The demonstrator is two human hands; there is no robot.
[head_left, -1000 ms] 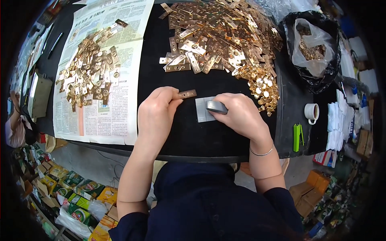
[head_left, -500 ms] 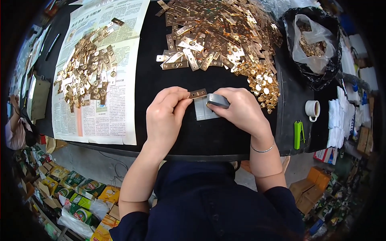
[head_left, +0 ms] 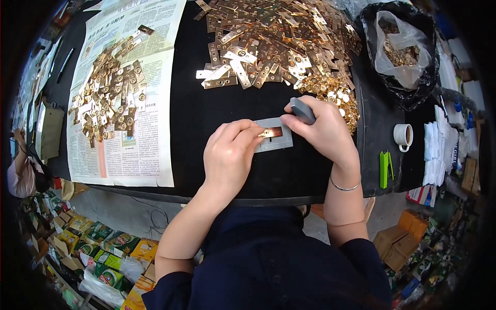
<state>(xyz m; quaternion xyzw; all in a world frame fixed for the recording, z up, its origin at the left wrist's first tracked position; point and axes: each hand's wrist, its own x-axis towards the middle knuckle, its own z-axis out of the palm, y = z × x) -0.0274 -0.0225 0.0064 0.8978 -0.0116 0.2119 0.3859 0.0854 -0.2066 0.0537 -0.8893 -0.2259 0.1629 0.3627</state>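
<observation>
My left hand (head_left: pixel 231 155) pinches one end of a small gold-coloured metal plate (head_left: pixel 273 132). The plate lies over a flat grey block (head_left: pixel 281 144) on the black table. In my right hand (head_left: pixel 325 126) is a dark grey block-shaped tool (head_left: pixel 302 110), gripped between thumb and fingers, raised to the right of the plate and apart from it. A big heap of similar gold plates (head_left: pixel 258 51) lies beyond my hands. Beside its near right edge is a pile of small round gold caps (head_left: pixel 338 98).
A newspaper (head_left: pixel 150 155) at left bears a heap of gold plates fitted with round pieces (head_left: pixel 111 93). To the right are a black plastic bag (head_left: pixel 423 77) holding small gold parts, a white mug (head_left: pixel 403 137), a green stapler (head_left: pixel 386 169) and stacked white bundles (head_left: pixel 434 150).
My right hand has lifted the grey tool away, up and to the right. My left hand has moved right, bringing the gold plate over the flat block, with its plain shiny face showing.
</observation>
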